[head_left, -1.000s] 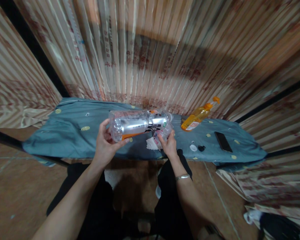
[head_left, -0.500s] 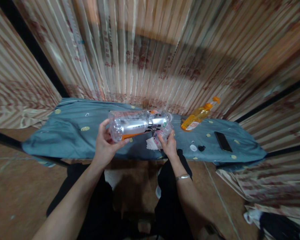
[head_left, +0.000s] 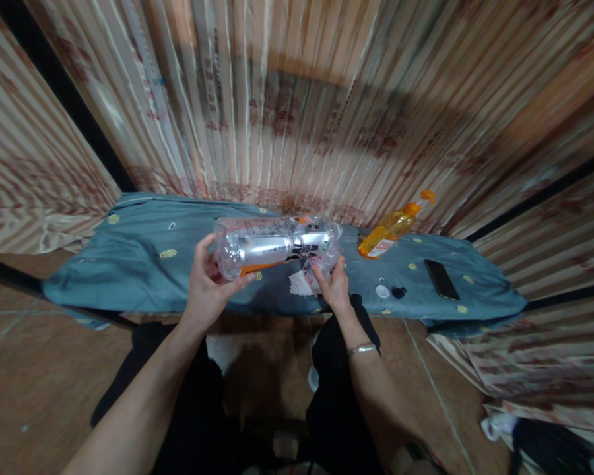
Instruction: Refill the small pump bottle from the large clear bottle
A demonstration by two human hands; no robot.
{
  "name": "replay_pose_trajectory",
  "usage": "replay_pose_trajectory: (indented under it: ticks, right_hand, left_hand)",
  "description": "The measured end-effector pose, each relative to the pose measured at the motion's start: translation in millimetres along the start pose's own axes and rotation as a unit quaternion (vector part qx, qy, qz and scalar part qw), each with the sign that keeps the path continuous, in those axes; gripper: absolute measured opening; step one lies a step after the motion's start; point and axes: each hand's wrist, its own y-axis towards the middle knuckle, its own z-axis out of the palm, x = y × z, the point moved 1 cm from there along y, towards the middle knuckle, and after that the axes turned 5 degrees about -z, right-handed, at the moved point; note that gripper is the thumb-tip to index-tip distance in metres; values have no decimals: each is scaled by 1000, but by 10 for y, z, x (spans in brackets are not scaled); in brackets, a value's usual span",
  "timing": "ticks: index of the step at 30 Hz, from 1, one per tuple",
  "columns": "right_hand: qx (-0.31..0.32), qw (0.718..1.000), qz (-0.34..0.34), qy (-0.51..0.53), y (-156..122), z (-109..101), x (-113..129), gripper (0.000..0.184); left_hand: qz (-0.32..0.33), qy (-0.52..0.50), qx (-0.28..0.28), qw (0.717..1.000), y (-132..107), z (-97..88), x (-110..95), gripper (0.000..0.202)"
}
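Observation:
A large clear plastic bottle (head_left: 272, 245) with a silver, black and orange label lies on its side in the air above a table with a blue-grey cloth (head_left: 143, 264). My left hand (head_left: 208, 284) is closed around its base end. My right hand (head_left: 332, 285) grips the neck end, its fingers pinched at the mouth, over a crumpled white paper (head_left: 299, 284) lying on the cloth.
An orange-liquid bottle (head_left: 389, 235) with an orange cap lies on the cloth at the right. A white cap (head_left: 383, 291), a small black thing (head_left: 398, 292) and a dark phone (head_left: 441, 279) lie near the front right. Striped curtains hang behind; more fabric is heaped at lower right.

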Motion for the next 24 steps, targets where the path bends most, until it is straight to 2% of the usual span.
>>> replay_pose_trajectory:
  ticks: [15, 24]
  right_hand:
    - [-4, 1000, -15, 14, 0, 11, -52, 61]
    - [4, 1000, 7, -4, 0, -8, -3, 65]
  left_hand:
    - [-10, -20, 7, 1000, 4, 5, -27, 78]
    - [-10, -41, 8, 999, 4, 18, -46, 76]
